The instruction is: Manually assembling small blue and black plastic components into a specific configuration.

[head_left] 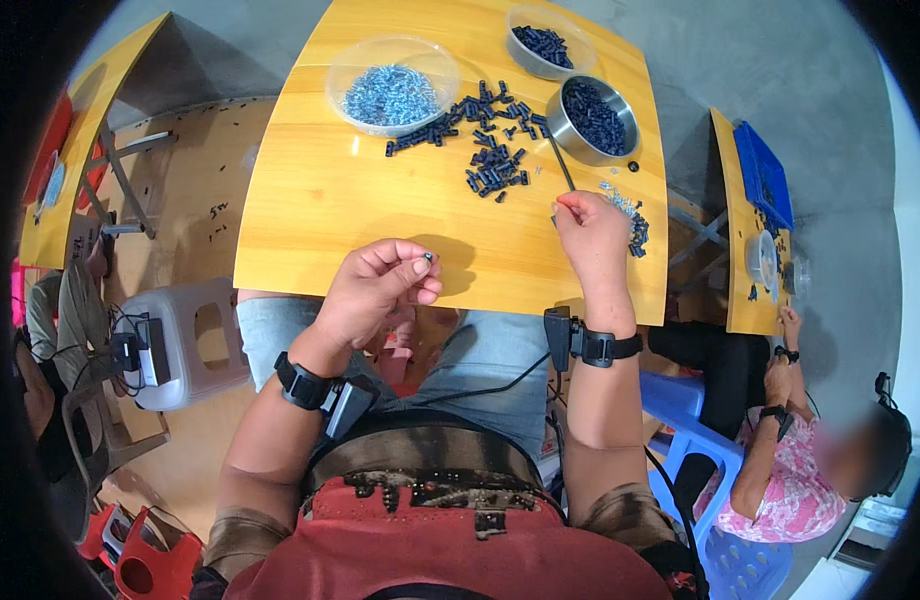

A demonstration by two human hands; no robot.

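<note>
My left hand (380, 285) is closed in a pinch above the table's near edge, with a small dark part (428, 257) between thumb and forefinger. Farther right, my right hand (592, 235) is closed with its fingertips at the near end of a thin dark rod (561, 163). That rod slants up toward the loose pieces; whether it is a tool I cannot make out. Beyond my hands lies a pile of small black plastic pieces (497, 170). Beside my right hand is a small heap of silvery and dark bits (635, 228).
A clear tub of silvery-blue small parts (390, 96), a clear tub of black pieces (542, 46) and a steel bowl of black pieces (595, 118) stand on the yellow table (320, 200). At right, a person (780, 470) sits at another table with a blue tray (765, 175).
</note>
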